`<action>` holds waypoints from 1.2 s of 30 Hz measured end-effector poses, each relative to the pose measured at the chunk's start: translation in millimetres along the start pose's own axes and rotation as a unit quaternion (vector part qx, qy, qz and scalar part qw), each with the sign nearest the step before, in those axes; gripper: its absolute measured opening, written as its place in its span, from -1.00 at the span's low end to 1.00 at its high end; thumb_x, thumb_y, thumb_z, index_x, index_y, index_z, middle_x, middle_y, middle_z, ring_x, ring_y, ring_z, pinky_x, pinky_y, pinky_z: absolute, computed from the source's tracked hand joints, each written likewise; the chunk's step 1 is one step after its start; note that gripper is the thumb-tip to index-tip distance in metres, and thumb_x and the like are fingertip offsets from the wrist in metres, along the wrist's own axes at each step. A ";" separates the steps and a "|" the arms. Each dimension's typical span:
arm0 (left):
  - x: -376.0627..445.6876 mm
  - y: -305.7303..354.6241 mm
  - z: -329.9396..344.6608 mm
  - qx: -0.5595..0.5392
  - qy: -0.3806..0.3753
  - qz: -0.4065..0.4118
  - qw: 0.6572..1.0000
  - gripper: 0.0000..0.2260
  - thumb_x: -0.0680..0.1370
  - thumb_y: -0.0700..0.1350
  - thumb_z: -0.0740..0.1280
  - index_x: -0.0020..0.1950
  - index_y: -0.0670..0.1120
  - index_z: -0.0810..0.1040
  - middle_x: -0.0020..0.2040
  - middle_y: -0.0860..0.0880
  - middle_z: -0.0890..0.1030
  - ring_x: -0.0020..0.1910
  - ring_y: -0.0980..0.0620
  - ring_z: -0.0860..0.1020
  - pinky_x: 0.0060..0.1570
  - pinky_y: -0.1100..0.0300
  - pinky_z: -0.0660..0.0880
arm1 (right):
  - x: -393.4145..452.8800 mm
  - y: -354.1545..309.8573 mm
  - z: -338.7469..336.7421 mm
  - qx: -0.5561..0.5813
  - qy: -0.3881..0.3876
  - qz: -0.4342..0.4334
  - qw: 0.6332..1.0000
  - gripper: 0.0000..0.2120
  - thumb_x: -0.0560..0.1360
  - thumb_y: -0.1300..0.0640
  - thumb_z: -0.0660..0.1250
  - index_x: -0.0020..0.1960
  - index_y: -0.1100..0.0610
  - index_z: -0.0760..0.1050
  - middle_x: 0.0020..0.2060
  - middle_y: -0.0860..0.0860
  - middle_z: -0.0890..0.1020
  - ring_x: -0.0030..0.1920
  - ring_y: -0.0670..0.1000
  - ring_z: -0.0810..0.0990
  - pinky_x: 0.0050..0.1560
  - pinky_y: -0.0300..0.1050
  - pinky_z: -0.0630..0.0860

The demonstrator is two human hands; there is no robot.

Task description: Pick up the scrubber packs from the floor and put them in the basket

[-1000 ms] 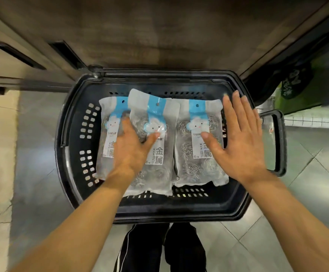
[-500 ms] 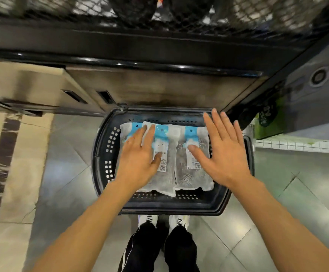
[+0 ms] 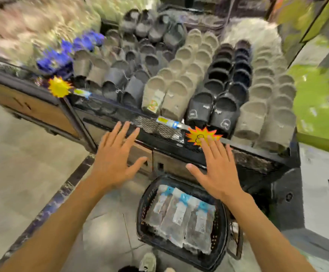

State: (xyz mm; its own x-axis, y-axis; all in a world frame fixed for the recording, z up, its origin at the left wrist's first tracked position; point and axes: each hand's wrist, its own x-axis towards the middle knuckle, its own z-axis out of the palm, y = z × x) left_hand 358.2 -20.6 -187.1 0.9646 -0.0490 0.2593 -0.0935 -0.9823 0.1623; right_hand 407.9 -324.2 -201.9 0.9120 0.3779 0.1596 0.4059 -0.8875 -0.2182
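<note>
Three clear scrubber packs with blue headers lie side by side in the black plastic basket, which stands on the floor below my hands. My left hand floats flat with fingers spread, up and to the left of the basket, holding nothing. My right hand is also flat and spread, over the basket's far edge, empty. Neither hand touches the packs or the basket.
A display shelf full of slippers in grey, beige and black stands right behind the basket. Yellow starburst price tags hang on its front rail. Tiled floor stretches to the left. My shoe is beside the basket.
Both hands lifted off the packs and rose away from the basket. The view swung upward, so the slipper shelf came into sight and the basket now sits lower.
</note>
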 end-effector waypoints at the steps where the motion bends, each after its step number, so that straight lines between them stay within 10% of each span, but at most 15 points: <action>1: -4.0 -9.7 -17.0 0.008 0.016 -0.017 1.000 -0.25 0.56 0.39 0.08 0.65 0.01 0.23 0.65 -0.13 0.21 0.64 -0.17 0.15 0.51 -0.28 0.24 | 5.9 -14.3 -10.7 0.005 0.004 -0.025 1.000 -0.13 0.58 -0.48 -0.08 0.66 0.11 0.19 0.64 0.11 0.23 0.64 0.19 0.18 0.61 0.27 0.05; 16: -143.1 -252.2 -184.1 0.067 0.125 -0.298 0.944 -0.25 0.58 0.45 -0.01 0.65 0.05 0.19 0.67 -0.11 0.18 0.65 -0.16 0.13 0.56 -0.18 0.07 | 161.0 -375.0 -11.6 0.027 -0.010 -0.337 0.941 -0.09 0.55 -0.52 -0.19 0.67 0.06 0.15 0.66 0.09 0.17 0.66 0.14 0.11 0.63 0.27 0.03; 27: -214.2 -427.6 -247.3 0.102 0.137 -0.437 0.883 -0.13 0.50 0.54 -0.07 0.70 0.06 0.05 0.69 -0.06 0.03 0.68 -0.11 -0.01 0.61 -0.17 -0.05 | 258.2 -598.9 44.6 0.075 -0.018 -0.433 0.898 -0.08 0.54 -0.52 -0.12 0.68 0.06 0.09 0.67 0.06 0.12 0.67 0.10 0.04 0.64 0.17 -0.12; 36: -200.3 -599.1 -248.3 0.120 0.154 -0.518 0.833 -0.09 0.50 0.56 -0.05 0.65 -0.03 0.21 0.63 -0.14 0.28 0.62 -0.19 0.22 0.54 -0.27 0.20 | 391.6 -758.3 127.0 0.089 -0.062 -0.479 0.871 -0.05 0.50 -0.54 -0.12 0.69 0.04 0.06 0.68 0.06 0.10 0.68 0.10 0.01 0.63 0.14 -0.15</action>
State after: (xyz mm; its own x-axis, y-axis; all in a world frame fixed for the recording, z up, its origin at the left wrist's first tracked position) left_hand 159.7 622.6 -99.8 0.3844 0.8597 0.3363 0.8372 -0.4782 0.2654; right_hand 464.7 530.2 -96.2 0.1437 0.9579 0.2488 0.9771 -0.0973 -0.1895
